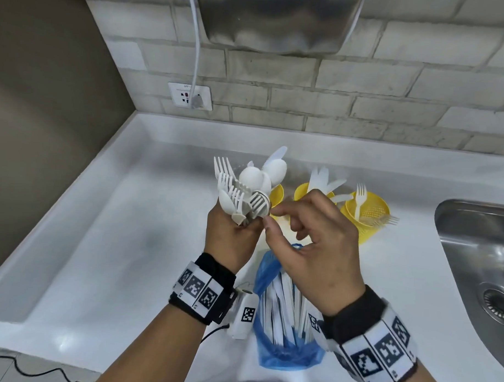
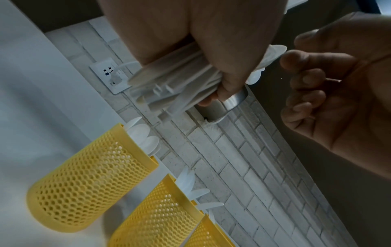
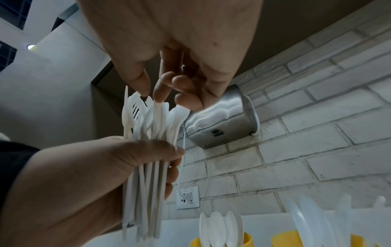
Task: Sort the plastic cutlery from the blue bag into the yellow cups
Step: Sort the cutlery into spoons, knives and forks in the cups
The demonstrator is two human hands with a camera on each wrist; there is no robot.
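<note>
Left hand (image 1: 232, 233) fisted round mixed cutlery bundle (image 1: 245, 187), held above desk (image 1: 114, 243) left of yellow cups (image 1: 364, 212). Right hand (image 1: 309, 244) fingers loosely curled, tips at fork head, nothing pinched yet. Risk: tangled tines drag neighbours out, pieces drop. Bundle long axis near upright, heads up, handles down

Three mesh cups (image 1: 367, 212) stand in a row on the tabletop (image 1: 129, 243), with the sink (image 1: 482, 256) to their right. The bag (image 1: 283, 329) lies in front of them, and the wall socket (image 1: 190, 96) is behind, to the left.
</note>
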